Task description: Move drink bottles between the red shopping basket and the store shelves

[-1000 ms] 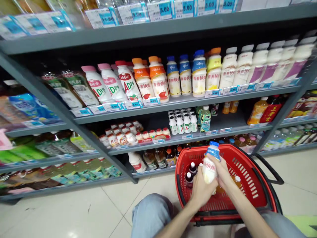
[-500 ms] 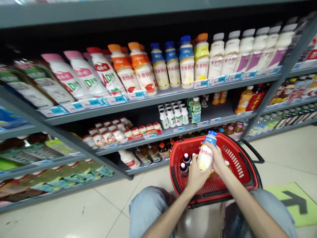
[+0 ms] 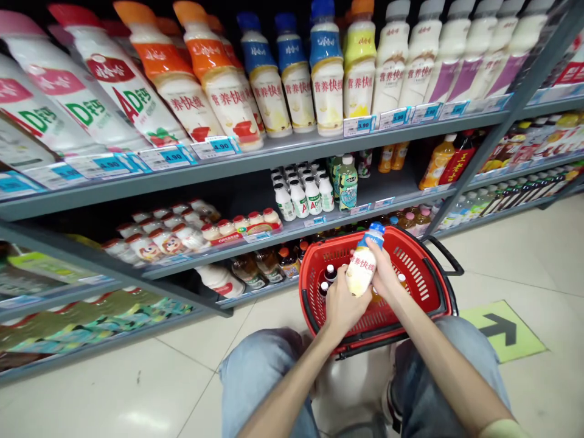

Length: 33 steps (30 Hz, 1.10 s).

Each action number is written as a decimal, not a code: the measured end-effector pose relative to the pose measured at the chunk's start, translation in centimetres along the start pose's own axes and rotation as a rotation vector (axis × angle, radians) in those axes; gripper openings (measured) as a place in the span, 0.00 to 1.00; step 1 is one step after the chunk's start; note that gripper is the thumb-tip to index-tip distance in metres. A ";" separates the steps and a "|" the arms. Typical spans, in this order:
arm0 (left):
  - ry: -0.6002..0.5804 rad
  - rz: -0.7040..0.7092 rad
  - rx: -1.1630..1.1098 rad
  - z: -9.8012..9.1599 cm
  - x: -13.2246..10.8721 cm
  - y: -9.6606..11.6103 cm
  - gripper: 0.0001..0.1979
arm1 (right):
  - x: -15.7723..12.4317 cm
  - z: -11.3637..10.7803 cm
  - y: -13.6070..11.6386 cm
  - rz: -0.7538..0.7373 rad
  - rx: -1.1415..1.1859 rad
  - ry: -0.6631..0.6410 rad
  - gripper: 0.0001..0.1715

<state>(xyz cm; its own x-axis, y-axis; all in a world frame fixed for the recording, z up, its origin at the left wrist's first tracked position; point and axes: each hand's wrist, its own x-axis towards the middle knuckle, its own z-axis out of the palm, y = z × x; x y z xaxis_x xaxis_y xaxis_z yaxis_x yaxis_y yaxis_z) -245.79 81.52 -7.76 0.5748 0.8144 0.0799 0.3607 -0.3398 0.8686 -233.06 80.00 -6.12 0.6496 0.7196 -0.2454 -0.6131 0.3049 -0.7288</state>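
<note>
Both my hands hold one cream-coloured drink bottle with a blue cap (image 3: 363, 265) above a red shopping basket (image 3: 424, 277) on the floor. My left hand (image 3: 341, 307) wraps the bottle's lower end. My right hand (image 3: 384, 275) grips its side near the neck. The bottle is tilted, cap toward the shelves. Small dark bottles (image 3: 326, 278) stand inside the basket at its left side. My knees in blue jeans (image 3: 260, 377) frame the basket from below.
Grey shelves (image 3: 283, 152) run across the view, stocked with rows of similar milk-drink bottles (image 3: 292, 79), small white bottles (image 3: 301, 194) and tea bottles below. A green floor sticker with a black arrow (image 3: 502, 331) lies on the pale tiles at right.
The view has tilted down and moved closer to the shelves. My hands with the bottle have shifted slightly left and up in the picture, still over the basket.
</note>
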 end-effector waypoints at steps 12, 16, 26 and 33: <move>-0.443 -0.375 -0.811 -1.0 0.0 0.6 0.33 | 0.2 -1.2 -1.3 0.046 0.186 -0.110 0.32; -0.434 -0.386 -0.744 -0.8 0.0 0.7 0.32 | 0.0 -1.1 -1.2 0.066 0.183 -0.140 0.38; -0.333 -0.321 -0.689 -0.6 -0.3 1.0 0.30 | 0.0 -1.0 -0.3 0.103 0.204 -0.178 0.33; -0.307 -0.358 -0.693 -0.6 -0.3 0.9 0.29 | 0.2 -1.0 -0.2 0.100 0.205 -0.179 0.31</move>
<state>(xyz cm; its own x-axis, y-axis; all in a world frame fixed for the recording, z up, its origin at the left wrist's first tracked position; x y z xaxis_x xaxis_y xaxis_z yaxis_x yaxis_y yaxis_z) -246.05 81.26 -6.69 0.7220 0.6196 -0.3078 0.0843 0.3628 0.9281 -232.38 79.45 -6.66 0.5030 0.8455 -0.1791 -0.7598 0.3338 -0.5579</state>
